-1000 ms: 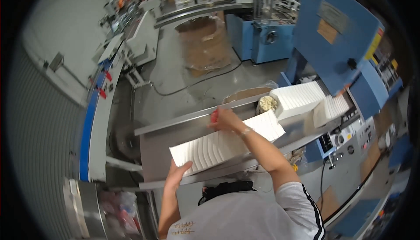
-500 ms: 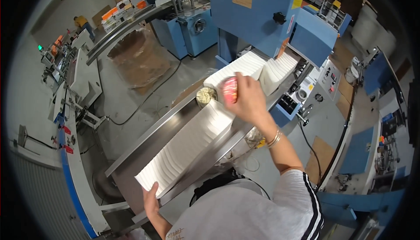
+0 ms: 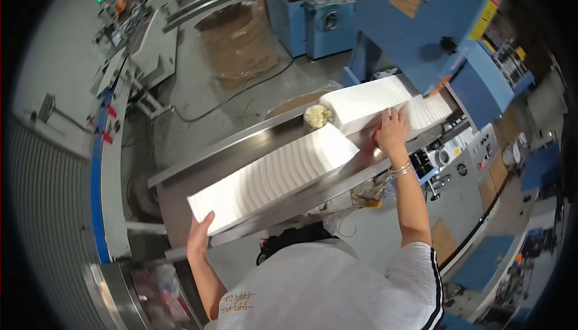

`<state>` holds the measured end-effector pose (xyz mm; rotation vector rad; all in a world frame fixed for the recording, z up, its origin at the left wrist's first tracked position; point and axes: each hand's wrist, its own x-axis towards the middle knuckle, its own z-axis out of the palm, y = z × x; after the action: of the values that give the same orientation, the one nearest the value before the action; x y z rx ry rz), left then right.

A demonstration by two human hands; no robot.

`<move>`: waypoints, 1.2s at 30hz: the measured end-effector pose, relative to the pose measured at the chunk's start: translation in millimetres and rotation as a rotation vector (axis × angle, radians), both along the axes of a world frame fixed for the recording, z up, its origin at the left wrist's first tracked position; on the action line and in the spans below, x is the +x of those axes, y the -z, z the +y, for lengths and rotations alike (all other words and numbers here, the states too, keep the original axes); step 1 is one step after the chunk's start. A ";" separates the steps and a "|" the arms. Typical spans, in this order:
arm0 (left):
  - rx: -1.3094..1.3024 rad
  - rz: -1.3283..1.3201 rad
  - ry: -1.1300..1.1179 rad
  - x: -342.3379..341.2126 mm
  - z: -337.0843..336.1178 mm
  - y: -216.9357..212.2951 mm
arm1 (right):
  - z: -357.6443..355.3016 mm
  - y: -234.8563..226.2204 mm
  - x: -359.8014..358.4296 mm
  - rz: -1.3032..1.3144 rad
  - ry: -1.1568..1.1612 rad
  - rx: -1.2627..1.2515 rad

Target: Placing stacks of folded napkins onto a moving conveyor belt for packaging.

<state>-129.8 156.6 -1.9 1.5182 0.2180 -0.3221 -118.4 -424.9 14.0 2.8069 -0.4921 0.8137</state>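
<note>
Long stack: a long block of white, thin, soft-looking sheets [image 3: 271, 176] is being supported by the metal trough, stretching from left of centre to the middle of the frame.
Left hand: the left hand [image 3: 198, 235] is being kept at the block's lower-left end, the thumb being pressed on its near corner; the end is being held, though the other fingers are being partly hidden and tightness cannot be told.
Right hand: the right hand [image 3: 394, 130] is being held right of centre, its fingers being bent around a small red object [image 3: 377, 138]; most of that object is being covered, so its shape cannot be told.
Trough: a long grey metal trough [image 3: 253, 143] is being seen slanting from lower left towards upper right.
Round object: a short round object with a crumpled pale-yellow top [image 3: 317, 115] is being seen near the block's right end.
Farther stacks: a second white stack [image 3: 367, 99] and a shorter white stack [image 3: 430, 113] are being carried right of centre, below a tall blue metal machine [image 3: 415, 47] at upper right.
</note>
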 end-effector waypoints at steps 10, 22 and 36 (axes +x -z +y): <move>-0.046 0.306 -0.089 7.9 -4.1 -37.6 | 57.7 -22.9 60.1 0.873 -0.056 1.531; -0.198 -0.001 0.155 8.6 9.6 -7.3 | 160.6 -19.8 24.6 0.892 -0.380 1.553; -0.224 0.390 -0.012 41.2 139.9 -50.7 | 253.2 -12.3 15.1 0.748 -0.298 1.886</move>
<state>-88.6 296.6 48.8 1.2228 0.4821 -0.6129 -103.2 -171.6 26.3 4.1907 -0.9836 -1.7104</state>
